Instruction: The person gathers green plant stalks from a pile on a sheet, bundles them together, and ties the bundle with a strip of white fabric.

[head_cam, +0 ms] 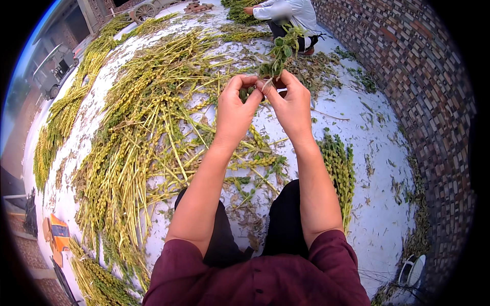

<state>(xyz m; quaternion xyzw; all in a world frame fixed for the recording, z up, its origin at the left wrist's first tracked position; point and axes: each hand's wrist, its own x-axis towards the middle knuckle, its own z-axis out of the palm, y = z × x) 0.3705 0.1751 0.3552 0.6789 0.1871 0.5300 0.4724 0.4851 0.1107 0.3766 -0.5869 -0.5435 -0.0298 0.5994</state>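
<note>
A leafy green plant top [282, 51] rises from between my fingertips, its pods and leaves pointing up and away from me. The thumb and fingers of my left hand [236, 109] pinch at its lower end. My right hand [291, 105] grips it from the other side, a pale thin strip lying by the thumb. Exactly where the stem passes between the fingers is hidden. Below my hands, loose yellow-green stalks with seed capsules [254, 162], which look like sesame, lie on the pale ground. To the right of my right forearm lies a bundle of greener stalks [337, 164].
A wide heap of cut stalks [126, 153] spreads on the left. Ahead, a person in a white shirt [293, 15] crouches near more stalks [241, 13]. A brick-patterned wall [413, 76] bounds the right side. A white chair-like object [413, 269] stands at lower right.
</note>
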